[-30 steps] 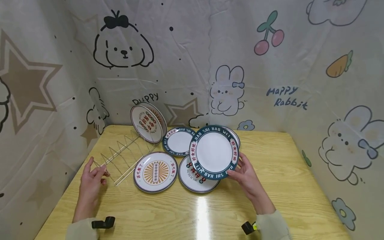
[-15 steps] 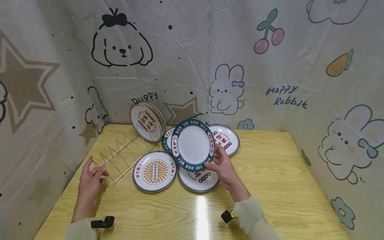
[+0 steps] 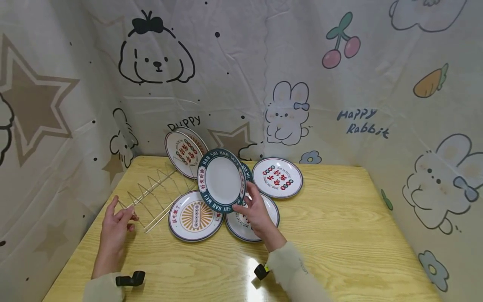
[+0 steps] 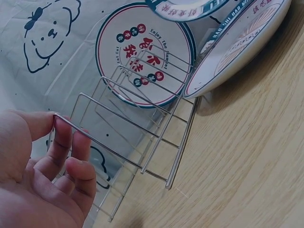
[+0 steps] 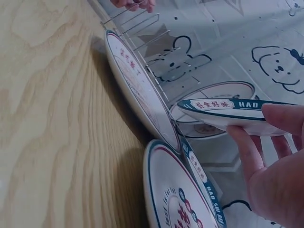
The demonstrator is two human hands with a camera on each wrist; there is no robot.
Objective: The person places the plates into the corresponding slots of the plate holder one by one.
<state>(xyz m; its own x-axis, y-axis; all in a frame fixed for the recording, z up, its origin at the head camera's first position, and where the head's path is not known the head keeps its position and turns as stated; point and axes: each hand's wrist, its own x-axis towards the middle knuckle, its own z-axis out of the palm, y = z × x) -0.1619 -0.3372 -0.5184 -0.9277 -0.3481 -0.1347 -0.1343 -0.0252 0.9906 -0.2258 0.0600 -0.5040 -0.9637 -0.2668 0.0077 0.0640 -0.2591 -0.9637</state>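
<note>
My right hand point(image 3: 259, 214) grips the rim of a green-rimmed white plate point(image 3: 222, 180), thumb on the face and fingers behind, and holds it tilted above the other plates. At the left, my left hand point(image 3: 115, 222) pinches the near end of a wire dish rack point(image 4: 128, 118) between thumb and fingers. Two plates stand upright at the rack's far end, the front one a white plate with red characters point(image 3: 183, 152). Beside the rack lies a plate with an orange sunburst point(image 3: 195, 218). Edge-on in the right wrist view, the held plate point(image 5: 223, 111) is off the table.
A white plate with red characters point(image 3: 277, 178) lies at the back right. Another such plate point(image 3: 269, 218) lies partly behind my right hand. A second green-rimmed plate point(image 3: 247, 171) is mostly hidden behind the held one. Patterned curtains point(image 3: 234, 63) enclose the wooden table point(image 3: 339, 235).
My right hand has carried the green-rimmed plate leftward toward the rack and turned it more edge-on. The back-right plate is now fully uncovered. My left hand stays on the rack.
</note>
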